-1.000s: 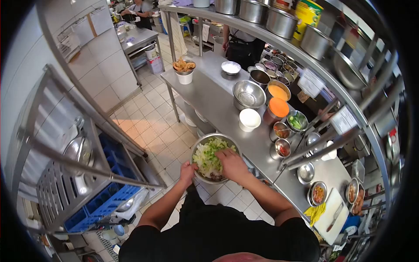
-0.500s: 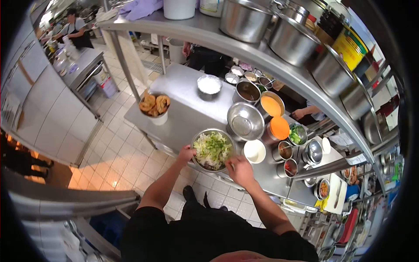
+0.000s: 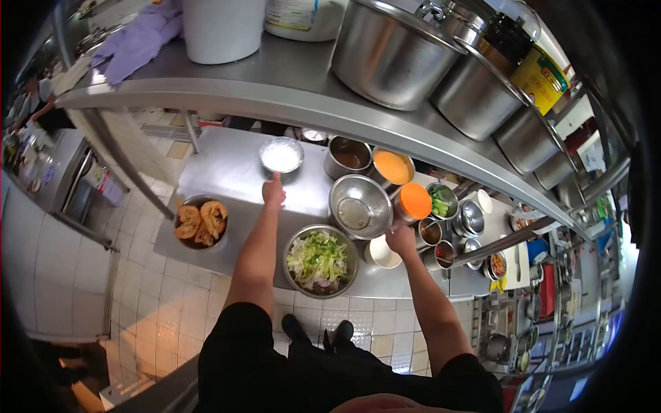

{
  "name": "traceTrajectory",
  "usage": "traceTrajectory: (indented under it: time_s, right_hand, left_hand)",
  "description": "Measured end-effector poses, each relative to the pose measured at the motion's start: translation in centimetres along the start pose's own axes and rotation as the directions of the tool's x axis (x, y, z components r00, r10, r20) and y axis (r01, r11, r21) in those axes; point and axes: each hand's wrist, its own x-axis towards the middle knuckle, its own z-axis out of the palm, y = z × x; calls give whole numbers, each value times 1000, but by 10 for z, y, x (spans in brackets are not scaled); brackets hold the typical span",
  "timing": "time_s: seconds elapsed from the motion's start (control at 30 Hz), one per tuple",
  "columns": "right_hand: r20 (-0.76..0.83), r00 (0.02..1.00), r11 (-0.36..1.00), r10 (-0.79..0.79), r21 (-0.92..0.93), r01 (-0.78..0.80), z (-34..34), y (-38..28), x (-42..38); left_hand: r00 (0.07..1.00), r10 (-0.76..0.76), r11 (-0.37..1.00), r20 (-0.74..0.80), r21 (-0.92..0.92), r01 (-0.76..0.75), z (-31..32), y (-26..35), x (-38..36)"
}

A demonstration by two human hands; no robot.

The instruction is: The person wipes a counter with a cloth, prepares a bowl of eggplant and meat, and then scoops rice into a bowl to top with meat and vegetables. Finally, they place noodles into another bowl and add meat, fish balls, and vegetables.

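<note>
My left hand point(image 3: 274, 191) reaches over the counter, its fingers closed at the near rim of a metal bowl of white powder point(image 3: 281, 154). My right hand point(image 3: 401, 239) is slightly blurred, its fingers curled at the right rim of a metal colander point(image 3: 360, 206); I cannot tell whether it grips that rim. Close by it are an orange-lidded container point(image 3: 415, 200) and an empty white tub point(image 3: 383, 252). Between my arms, a large metal bowl point(image 3: 321, 294) filled with shredded lettuce point(image 3: 317, 258) stands at the counter's front edge.
At the left end stands a container of fried pieces point(image 3: 200, 224). Pots of brown sauce point(image 3: 349, 153) and orange sauce point(image 3: 392, 167) line the back, with cut greens point(image 3: 439, 201) further right. Overhead, a steel shelf point(image 3: 206, 93) carries large pots point(image 3: 392, 62).
The lettuce bowl, held in both hands before, now rests on the counter. My left hand has moved forward to the white powder's bowl, and my right hand across to the colander's rim.
</note>
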Motion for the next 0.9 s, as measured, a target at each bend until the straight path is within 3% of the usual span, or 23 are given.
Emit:
traceTrajectory:
  time_s: [0.03, 0.17, 0.23, 0.33, 0.43, 0.47, 0.53, 0.6, 0.7, 0.8, 0.9]
  right_hand:
    - [37, 998, 998, 45, -36, -44, 3, 6, 9]
    - [162, 963, 976, 213, -82, -203, 21, 13, 36]
    - [309, 916, 966, 254, -27, -259, 28, 14, 48]
    - [196, 952, 962, 235, 95, -257, 41, 12, 54]
    - [234, 946, 932, 224, 231, -278, 42, -8, 61]
    - [316, 925, 892, 213, 323, -316, 44, -11, 65]
    - [394, 914, 824, 98, 482, -296, 59, -13, 74]
    - [366, 926, 767, -93, 620, -168, 87, -7, 87]
    - [127, 979, 893, 160, 404, -199, 48, -53, 76]
    - [222, 970, 785, 102, 581, -216, -18, -62, 49]
    - [-74, 994, 790, 80, 612, -18, -44, -23, 1]
  left_hand:
    - [991, -121, 978, 53, -167, 128, 11, 10, 11]
    - [986, -167, 986, -1, 8, 167, 23, 30, 43]
    - [989, -143, 983, 36, -108, 146, 20, 22, 53]
    - [994, -103, 907, 48, -405, 113, 9, 10, 50]
    - [999, 18, 894, -45, -448, -37, -10, 15, 17]
    - [995, 79, 876, -60, -473, -99, -18, 32, -2]
    - [976, 203, 860, -80, -463, -217, -31, 65, -26]
    - [963, 265, 830, -56, -495, -257, -41, 100, -55]
    - [956, 294, 801, 11, -549, -240, -56, 126, -84]
    - [937, 328, 824, 118, -521, -223, -80, 108, -120]
    - [935, 278, 887, 220, -432, -162, -93, 84, -211]
